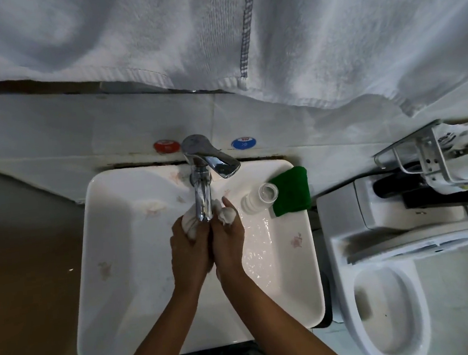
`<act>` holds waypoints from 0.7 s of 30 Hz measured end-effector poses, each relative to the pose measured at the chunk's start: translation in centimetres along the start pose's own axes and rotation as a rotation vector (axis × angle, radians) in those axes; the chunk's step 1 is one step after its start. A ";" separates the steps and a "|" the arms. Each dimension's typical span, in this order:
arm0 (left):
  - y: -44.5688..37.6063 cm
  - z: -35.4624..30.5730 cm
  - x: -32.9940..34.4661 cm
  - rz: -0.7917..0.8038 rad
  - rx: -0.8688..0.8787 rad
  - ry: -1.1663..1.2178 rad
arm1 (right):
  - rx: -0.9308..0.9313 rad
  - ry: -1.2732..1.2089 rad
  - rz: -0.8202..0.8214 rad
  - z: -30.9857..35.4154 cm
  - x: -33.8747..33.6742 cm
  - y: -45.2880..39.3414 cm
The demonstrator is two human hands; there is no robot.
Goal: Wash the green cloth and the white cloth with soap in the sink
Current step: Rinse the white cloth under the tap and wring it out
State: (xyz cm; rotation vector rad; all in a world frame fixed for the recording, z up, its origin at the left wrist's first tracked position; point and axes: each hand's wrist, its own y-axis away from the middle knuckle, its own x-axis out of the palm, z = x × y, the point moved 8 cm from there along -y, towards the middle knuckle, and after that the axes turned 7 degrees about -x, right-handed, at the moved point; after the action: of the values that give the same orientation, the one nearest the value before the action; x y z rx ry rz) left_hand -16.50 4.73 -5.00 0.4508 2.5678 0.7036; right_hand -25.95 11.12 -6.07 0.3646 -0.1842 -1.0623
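- While bunched under the chrome tap (202,198), the white cloth (189,224) sits between my two hands over the white sink (115,265).
- My left hand (190,254) curls its fingers around the cloth; my right hand (228,244) grips its other end, foam on the fingertips.
- Green cloth (290,190): folded on the sink's right rear rim, touching a clear plastic bottle (259,197) lying on its side.
- White toilet (383,291): right of the sink; white towels (212,35) hang above.

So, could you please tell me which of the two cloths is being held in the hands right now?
The white cloth, bunched between both hands under the tap. The green cloth lies untouched on the sink's right rim.
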 end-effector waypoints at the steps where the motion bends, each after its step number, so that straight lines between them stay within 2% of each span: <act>1: 0.1 0.6 0.1 0.016 -0.037 0.081 | 0.000 -0.007 0.034 -0.4 0.3 0.0; 6: 0.4 0.9 -0.4 -0.110 -0.043 0.200 | 0.087 0.030 0.197 -0.2 1.8 0.2; 10: -0.1 0.1 -1.0 -0.152 -0.026 0.093 | 0.159 0.031 0.215 -0.8 1.4 0.6; 11: -0.4 -0.2 -1.1 -0.157 -0.010 0.042 | 0.141 0.056 0.182 -0.4 1.2 0.6; 13: -0.9 -0.8 -1.4 -0.174 0.032 -0.038 | -0.026 0.101 0.104 0.7 0.9 -0.8; 14: -1.1 -1.2 -1.4 -0.170 0.051 -0.062 | 0.116 0.039 0.201 0.2 1.9 -1.0; 15: -1.1 -1.7 -1.3 -0.154 0.063 -0.082 | 0.108 0.115 0.205 0.3 1.8 -1.3; 17: -1.5 -1.8 -1.3 -0.117 0.081 -0.085 | 0.175 0.108 0.280 0.1 2.2 -1.2; 18: -1.5 -1.7 -1.4 -0.096 0.070 -0.044 | 0.077 0.221 0.254 0.6 1.5 -1.3; 19: -1.4 -1.7 -1.3 -0.077 0.040 0.003 | 0.100 0.246 0.233 0.3 0.9 -1.4; 20: -1.3 -1.5 -1.3 -0.072 0.018 0.033 | 0.186 0.135 0.211 -0.2 0.6 -1.3; 21: -1.0 -1.7 -1.2 -0.077 0.022 0.033 | 0.161 0.100 0.207 0.2 0.6 -1.4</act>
State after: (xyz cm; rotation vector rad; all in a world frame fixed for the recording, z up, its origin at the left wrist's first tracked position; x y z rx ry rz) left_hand -16.47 2.70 -3.86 0.3478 2.6111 0.6618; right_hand -26.84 9.92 -6.46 0.5309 -0.2139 -0.8253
